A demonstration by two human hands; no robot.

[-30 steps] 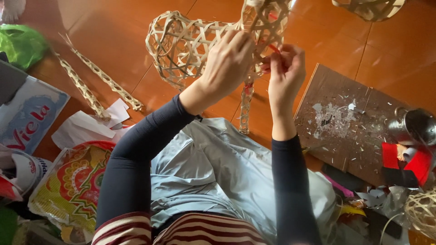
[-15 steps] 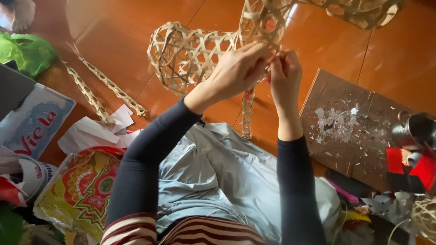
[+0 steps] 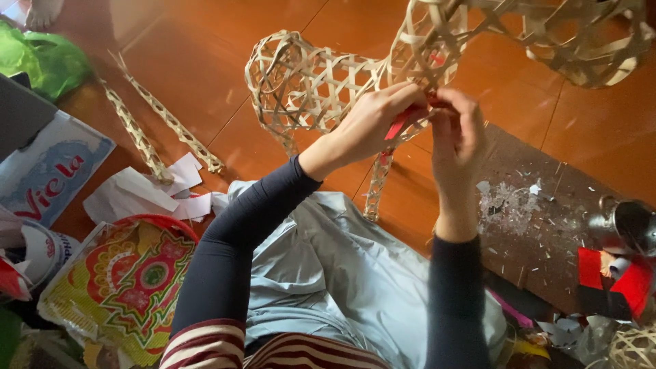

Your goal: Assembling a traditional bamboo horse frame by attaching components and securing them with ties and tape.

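At upper centre, both hands pinch a red paper strip [image 3: 398, 123] against the woven bamboo frame [image 3: 321, 85]. The left hand [image 3: 372, 119] should press the strip flat while the right hand [image 3: 458, 133] smooths it along the weave.

Two hands work here: the left hand [image 3: 372, 123] and the right hand [image 3: 459, 130]. They share one red paper strip [image 3: 398, 124]. One woven bamboo animal frame [image 3: 321, 85] stands on the floor, with a second woven piece [image 3: 581, 41] at the top right. Two loose woven bamboo legs [image 3: 160, 130] lie apart. One green bag [image 3: 41, 58], one dark board [image 3: 533, 225].
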